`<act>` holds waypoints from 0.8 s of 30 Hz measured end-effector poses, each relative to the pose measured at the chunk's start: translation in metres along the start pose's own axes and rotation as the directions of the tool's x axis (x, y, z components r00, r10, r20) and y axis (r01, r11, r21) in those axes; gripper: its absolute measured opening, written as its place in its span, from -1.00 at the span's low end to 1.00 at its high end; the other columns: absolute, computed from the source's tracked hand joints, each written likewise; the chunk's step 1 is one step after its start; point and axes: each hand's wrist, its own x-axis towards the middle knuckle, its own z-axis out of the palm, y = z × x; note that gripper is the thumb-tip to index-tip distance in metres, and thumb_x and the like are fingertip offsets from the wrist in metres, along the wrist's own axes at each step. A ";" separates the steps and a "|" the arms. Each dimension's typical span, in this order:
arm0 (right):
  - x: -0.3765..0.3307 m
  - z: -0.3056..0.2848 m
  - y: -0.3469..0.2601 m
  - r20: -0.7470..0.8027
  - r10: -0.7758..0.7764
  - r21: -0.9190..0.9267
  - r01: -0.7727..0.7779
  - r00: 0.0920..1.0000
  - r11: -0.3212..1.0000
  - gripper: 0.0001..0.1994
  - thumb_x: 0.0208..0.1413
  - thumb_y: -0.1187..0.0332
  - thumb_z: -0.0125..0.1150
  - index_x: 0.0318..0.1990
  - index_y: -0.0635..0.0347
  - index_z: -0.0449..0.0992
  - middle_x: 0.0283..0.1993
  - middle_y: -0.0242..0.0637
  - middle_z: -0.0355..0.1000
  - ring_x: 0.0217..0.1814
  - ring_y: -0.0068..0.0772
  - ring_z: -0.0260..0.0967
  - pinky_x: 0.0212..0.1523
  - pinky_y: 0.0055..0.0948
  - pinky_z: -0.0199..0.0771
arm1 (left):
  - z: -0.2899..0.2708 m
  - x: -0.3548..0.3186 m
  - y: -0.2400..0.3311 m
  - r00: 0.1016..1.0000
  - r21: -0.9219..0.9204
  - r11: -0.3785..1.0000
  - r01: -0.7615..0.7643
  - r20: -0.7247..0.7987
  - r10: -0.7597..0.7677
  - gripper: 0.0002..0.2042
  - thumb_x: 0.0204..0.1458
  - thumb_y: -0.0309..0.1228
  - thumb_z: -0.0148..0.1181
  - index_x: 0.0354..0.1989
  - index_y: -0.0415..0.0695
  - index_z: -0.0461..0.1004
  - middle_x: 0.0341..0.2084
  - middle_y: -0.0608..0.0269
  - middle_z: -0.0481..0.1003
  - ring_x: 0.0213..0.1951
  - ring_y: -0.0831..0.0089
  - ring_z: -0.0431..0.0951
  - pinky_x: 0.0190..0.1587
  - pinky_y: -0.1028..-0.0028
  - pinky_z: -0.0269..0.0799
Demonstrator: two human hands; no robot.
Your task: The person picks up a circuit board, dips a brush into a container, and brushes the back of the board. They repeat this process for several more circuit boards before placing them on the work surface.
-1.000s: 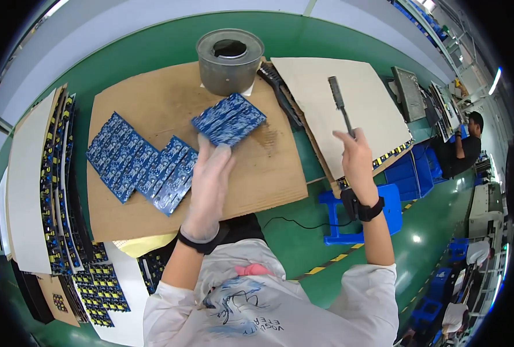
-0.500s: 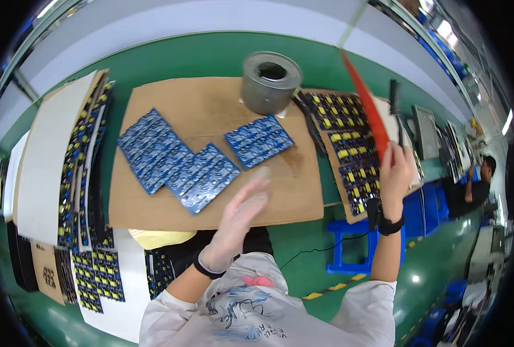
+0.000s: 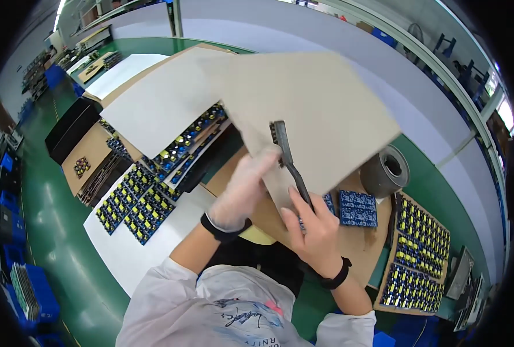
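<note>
Within the right hand [image 3: 318,236], a black brush [image 3: 285,146]

Before me is the sheet [image 3: 312,104]; right of it stands the canister [image 3: 378,174], left of it the board stack [image 3: 182,144].

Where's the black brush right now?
Near the centre of the head view, the black brush is in the right hand, its bristle end beside the gloved left hand and in front of the pale sheet.

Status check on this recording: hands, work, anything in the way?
Left hand on pale sheet, at its edge. Right hand holding black brush. Pale sheet partly blocking view of blue boards.
</note>
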 end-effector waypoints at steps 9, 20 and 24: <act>-0.024 -0.002 0.032 -0.072 0.243 0.135 -0.232 0.967 0.963 -0.76 0.10 0.54 0.07 -0.06 0.38 0.48 -0.26 -0.17 0.42 -0.47 -0.49 0.42 -0.45 -0.59 0.39 | -0.077 0.002 0.081 0.666 0.723 -0.615 -0.314 0.630 0.399 -0.54 -0.34 -0.66 0.09 -0.10 -0.27 0.44 -0.21 0.00 0.50 -0.09 0.09 0.43 0.04 0.30 0.29; -0.115 -0.089 0.089 -0.160 0.581 -0.178 -0.602 0.798 0.779 -0.73 0.08 0.52 0.11 -0.05 0.37 0.47 -0.30 -0.17 0.39 -0.39 -0.39 0.42 -0.45 -0.52 0.39 | -0.104 -0.039 0.165 0.695 0.684 0.706 -0.181 -0.420 0.584 -0.64 0.12 -0.41 -0.03 0.05 -0.36 0.33 0.04 0.01 0.35 0.10 0.27 0.33 0.19 0.36 0.17; -0.172 -0.139 0.098 -0.270 0.545 -0.680 -0.558 0.794 0.476 -0.65 -0.01 0.44 0.22 -0.03 0.35 0.46 -0.26 -0.08 0.38 -0.25 -0.15 0.38 -0.30 -0.34 0.40 | -0.167 -0.080 0.169 0.710 0.996 0.007 -0.094 0.062 0.701 -0.58 0.14 -0.31 -0.03 0.09 -0.34 0.32 0.00 0.09 0.38 -0.01 0.34 0.40 0.11 0.42 0.26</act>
